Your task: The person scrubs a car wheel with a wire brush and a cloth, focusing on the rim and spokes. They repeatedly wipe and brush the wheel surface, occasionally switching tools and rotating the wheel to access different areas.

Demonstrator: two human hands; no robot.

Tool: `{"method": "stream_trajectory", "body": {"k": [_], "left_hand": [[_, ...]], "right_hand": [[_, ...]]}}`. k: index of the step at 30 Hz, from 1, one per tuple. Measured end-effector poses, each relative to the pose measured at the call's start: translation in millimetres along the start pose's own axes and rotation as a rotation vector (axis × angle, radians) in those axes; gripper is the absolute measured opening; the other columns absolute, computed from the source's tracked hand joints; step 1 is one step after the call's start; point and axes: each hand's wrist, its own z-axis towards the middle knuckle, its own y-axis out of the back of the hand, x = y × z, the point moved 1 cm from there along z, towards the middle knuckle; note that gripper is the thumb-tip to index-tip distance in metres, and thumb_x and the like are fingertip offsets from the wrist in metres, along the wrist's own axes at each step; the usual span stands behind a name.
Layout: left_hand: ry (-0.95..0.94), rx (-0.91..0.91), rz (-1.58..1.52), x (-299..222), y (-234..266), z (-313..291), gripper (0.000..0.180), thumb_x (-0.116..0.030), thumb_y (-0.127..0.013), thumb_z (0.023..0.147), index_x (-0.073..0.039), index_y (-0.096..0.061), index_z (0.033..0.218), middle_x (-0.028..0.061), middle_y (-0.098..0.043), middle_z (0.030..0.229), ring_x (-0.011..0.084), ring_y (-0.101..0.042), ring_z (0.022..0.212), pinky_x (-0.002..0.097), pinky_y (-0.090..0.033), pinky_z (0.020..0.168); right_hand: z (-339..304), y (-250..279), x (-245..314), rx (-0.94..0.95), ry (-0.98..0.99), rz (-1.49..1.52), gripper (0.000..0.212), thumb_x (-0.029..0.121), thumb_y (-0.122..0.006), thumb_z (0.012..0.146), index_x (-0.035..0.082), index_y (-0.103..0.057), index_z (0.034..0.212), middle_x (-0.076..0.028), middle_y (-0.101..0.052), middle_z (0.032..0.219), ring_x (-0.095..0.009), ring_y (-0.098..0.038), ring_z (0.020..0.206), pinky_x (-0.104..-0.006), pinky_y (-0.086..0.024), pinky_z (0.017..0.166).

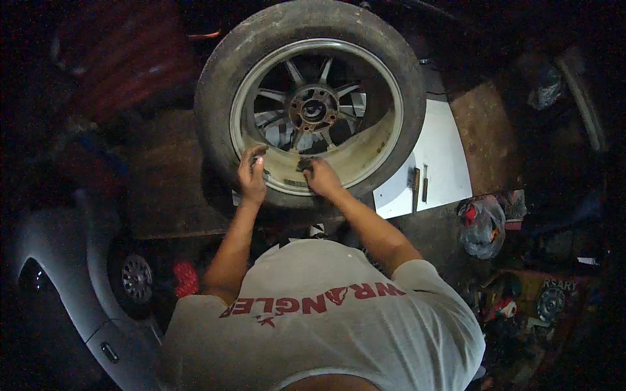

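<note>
A car wheel [287, 186] with a tire around a multi-spoke rim lies before me, the hollow inner side of the rim showing. My left hand [252, 177] is at the rim's near left edge, its bent fingers and thumb slightly apart over the inner wall. Dark patches mark its fingertips. On the near inner wall, my right hand [322, 177] pinches a small dark pad [305, 163], its exact kind unclear. The pale inner wall is stained, and the hub [314, 111] at the centre looks rusty.
A white sheet [440, 153] lies right of the wheel with two slim dark tools [425, 184] on it. Brown board [486, 127] extends beyond. A clear plastic bag [482, 228] sits at the right. A silver car [72, 274] stands at the lower left, near a red bundle [186, 279].
</note>
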Motion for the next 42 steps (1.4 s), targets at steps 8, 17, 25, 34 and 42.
{"method": "stream_trajectory", "body": {"k": [8, 17, 25, 34, 42], "left_hand": [[-0.089, -0.014, 0.043, 3.4, 8.4, 7.7, 0.028, -0.013, -0.049, 0.091, 0.004, -0.06, 0.11, 0.0132, -0.063, 0.107, 0.0226, -0.058, 0.104, 0.0347, -0.042, 0.096], [-0.026, 0.0, 0.022, -1.2, -1.4, -1.7, 0.031, -0.017, -0.048, 0.091, 0.005, -0.06, 0.11, 0.0129, -0.062, 0.108, 0.0233, -0.057, 0.104, 0.0348, -0.042, 0.096], [-0.055, 0.003, -0.018, 1.5, -13.0, -3.1, 0.03, -0.015, -0.049, 0.09, 0.004, -0.061, 0.11, 0.0134, -0.062, 0.11, 0.0232, -0.057, 0.106, 0.0345, -0.041, 0.098], [-0.031, -0.002, 0.015, -6.7, -11.6, -3.8, 0.028, -0.011, -0.05, 0.089, 0.004, -0.061, 0.11, 0.0132, -0.063, 0.109, 0.023, -0.058, 0.105, 0.0337, -0.042, 0.097], [-0.054, -0.011, -0.001, 12.0, -15.7, -7.5, 0.026, -0.01, -0.05, 0.09, 0.005, -0.06, 0.109, 0.0135, -0.062, 0.107, 0.0231, -0.058, 0.105, 0.0341, -0.042, 0.095]], "right_hand": [[19.0, 60.1, -50.9, 0.184, 0.068, -0.615, 0.023, 0.013, -0.058, 0.08, 0.009, -0.07, 0.099, -0.016, -0.06, 0.114, -0.04, -0.057, 0.107, -0.0501, -0.051, 0.087], [60.5, 230.2, -46.3, -0.126, 0.456, -1.14, 0.045, 0.023, -0.051, 0.088, -0.004, -0.055, 0.123, -0.024, -0.047, 0.136, -0.042, -0.042, 0.129, -0.047, -0.04, 0.105], [1.7, 93.9, -43.0, 0.044, 0.129, -0.641, 0.024, 0.012, -0.053, 0.084, 0.003, -0.066, 0.102, -0.017, -0.059, 0.113, -0.039, -0.06, 0.099, -0.0467, -0.052, 0.086], [42.1, 148.9, -69.6, -0.276, 0.211, -0.824, 0.024, 0.013, -0.054, 0.084, 0.004, -0.066, 0.104, -0.019, -0.055, 0.118, -0.041, -0.052, 0.113, -0.0485, -0.049, 0.093], [-5.9, 53.7, -41.3, 0.017, 0.132, -0.282, 0.038, 0.012, -0.062, 0.076, 0.001, -0.062, 0.112, -0.023, -0.057, 0.107, -0.043, -0.058, 0.096, -0.0492, -0.05, 0.085]]}}
